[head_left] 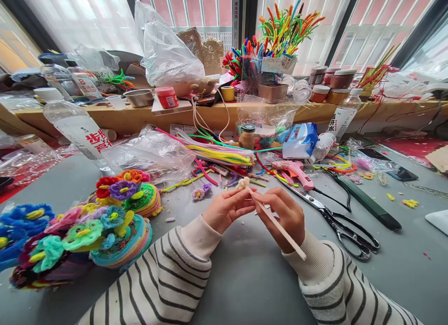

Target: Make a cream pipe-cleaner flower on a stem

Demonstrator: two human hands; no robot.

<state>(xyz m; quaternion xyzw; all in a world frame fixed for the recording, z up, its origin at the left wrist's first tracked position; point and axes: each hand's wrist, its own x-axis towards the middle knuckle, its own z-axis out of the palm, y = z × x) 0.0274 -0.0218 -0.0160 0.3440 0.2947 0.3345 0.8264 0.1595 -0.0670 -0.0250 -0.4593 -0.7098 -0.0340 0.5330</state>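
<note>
A cream pipe cleaner (280,228) is held between my hands above the grey table. Its far end is bent into a small looped bunch (242,182), and its straight tail slants down across my right hand toward the wrist. My left hand (231,204) pinches just below the looped bunch with thumb and fingertips. On the strand beside it, the fingers of my right hand (283,214) are closed. Two small fuzzy flowers, one pink (198,194) and one purple (207,188), lie beyond my left hand. To the left sit colourful pipe-cleaner flowers (82,234) on round striped bases.
Large scissors (336,222) and a pink glue gun (294,171) lie right of my hands. Pipe cleaners (220,154) are heaped ahead near a small jar (247,137). A water bottle (75,124) stands left; a wooden ledge (126,116) holds jars and tins.
</note>
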